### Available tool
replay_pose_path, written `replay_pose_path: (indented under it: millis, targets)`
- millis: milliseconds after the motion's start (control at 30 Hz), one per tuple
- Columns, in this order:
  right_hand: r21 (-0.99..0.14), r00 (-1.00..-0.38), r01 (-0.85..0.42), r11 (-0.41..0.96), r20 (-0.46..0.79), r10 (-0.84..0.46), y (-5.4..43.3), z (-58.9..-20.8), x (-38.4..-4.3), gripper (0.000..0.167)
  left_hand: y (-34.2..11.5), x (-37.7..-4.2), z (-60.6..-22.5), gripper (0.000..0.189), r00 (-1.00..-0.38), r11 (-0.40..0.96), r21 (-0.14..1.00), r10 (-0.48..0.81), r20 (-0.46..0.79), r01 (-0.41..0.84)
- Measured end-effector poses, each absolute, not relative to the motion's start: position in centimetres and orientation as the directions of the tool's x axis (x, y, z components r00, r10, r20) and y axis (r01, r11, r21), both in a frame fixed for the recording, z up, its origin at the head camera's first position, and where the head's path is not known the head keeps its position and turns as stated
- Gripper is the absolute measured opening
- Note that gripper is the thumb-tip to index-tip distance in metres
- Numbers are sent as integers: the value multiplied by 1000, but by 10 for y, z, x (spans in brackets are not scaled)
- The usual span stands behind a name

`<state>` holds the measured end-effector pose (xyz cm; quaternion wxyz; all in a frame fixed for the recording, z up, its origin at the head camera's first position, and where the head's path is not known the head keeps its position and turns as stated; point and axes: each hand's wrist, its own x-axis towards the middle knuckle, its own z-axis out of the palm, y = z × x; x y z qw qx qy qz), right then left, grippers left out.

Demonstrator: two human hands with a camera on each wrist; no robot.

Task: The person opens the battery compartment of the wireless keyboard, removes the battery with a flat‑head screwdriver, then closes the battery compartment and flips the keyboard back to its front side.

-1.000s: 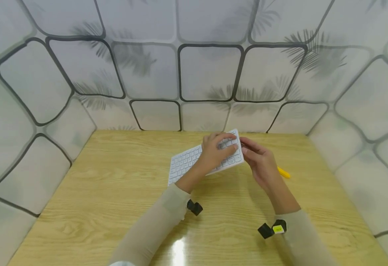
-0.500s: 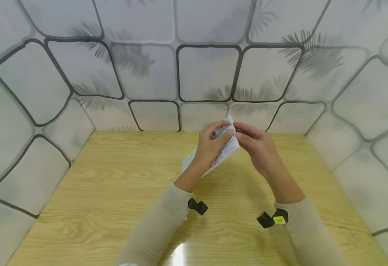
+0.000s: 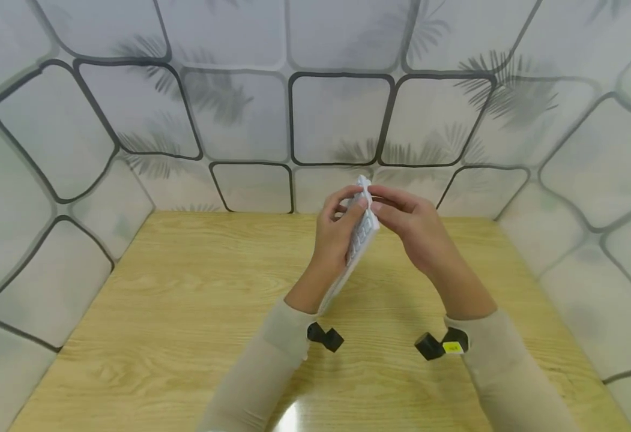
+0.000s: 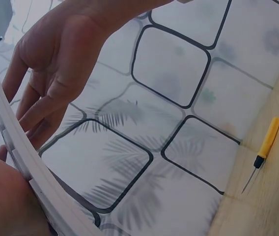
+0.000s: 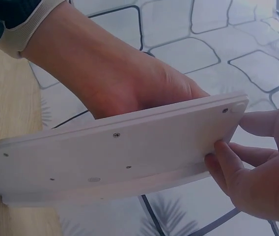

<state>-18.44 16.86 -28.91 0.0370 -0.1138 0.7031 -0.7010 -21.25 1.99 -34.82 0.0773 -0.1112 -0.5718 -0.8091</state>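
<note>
A white keyboard (image 3: 362,235) is held up off the table, tilted steeply on its long edge. My left hand (image 3: 332,231) grips it near its right end, thumb on the key side. At that end, my right hand (image 3: 420,231) pinches the edge with thumb and fingers. The right wrist view shows the keyboard's underside (image 5: 75,160), with several small screws, and the fingers of the right hand (image 5: 267,172) at its corner. In the left wrist view, a screwdriver (image 4: 268,140) with a yellow handle and thin shaft lies on the table.
The wooden table (image 3: 185,336) spreads beneath both arms. Pale patterned panels (image 3: 342,120) stand at the back and on both sides, with the back one close beyond the hands. A small black camera (image 3: 326,337) sits on the left wrist, another (image 3: 440,345) on the right.
Both hands have lifted the keyboard's right end upward and slightly left. The keyboard has turned from keys facing up to nearly edge-on. The screwdriver has passed out of sight behind the right arm in the head view.
</note>
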Motion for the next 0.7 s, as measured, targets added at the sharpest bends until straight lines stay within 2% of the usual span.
replay_pose_path:
  millis: [200, 367, 700]
  targets:
    - [-987, -961, -140, 83, 115, -252, 165, -277, -185, 48, 23, -212, -346, 38, -948, -456, 841, -24, 317, 293]
    - [-976, -961, -144, 163, 99, -258, 166, -271, -185, 47, 25, -211, -345, 40, -945, -504, 813, -24, 326, 293]
    - [-982, -953, -145, 123, 105, -284, 165, -273, -188, 49, 25, -208, -344, 40, -944, -552, 783, -20, 330, 286]
